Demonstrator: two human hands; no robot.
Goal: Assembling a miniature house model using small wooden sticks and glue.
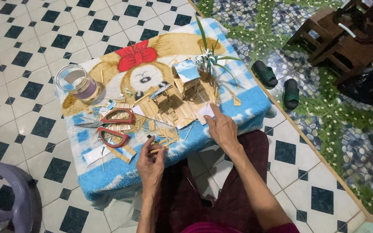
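Head view, looking down: left hand (150, 163) pinches a thin stick (157, 149) between fingertips at the near edge of a blue cloth (109, 172). Right hand (222, 129), fingers loose and grasping nothing, presses the base of a stick house (185, 92). Red scissors (109, 125) lie open left of the sticks, a glass jar (76, 82) beyond.

Left hand (150, 164) fingers pinched; right hand (222, 128) (palm down) extended.
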